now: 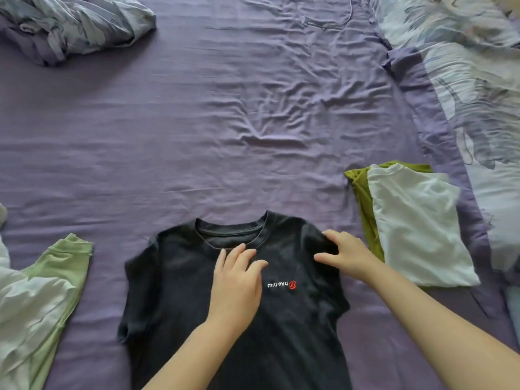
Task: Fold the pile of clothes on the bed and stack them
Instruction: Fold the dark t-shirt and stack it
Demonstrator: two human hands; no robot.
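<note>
Lying under both hands, black T-shirt (197, 299)

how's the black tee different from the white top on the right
The black tee lies spread open, front up, with both hands on it; the white top is already folded and untouched. The black tee rests directly on the purple sheet; the white top sits on a folded olive-green garment. Both lie flat.
</note>
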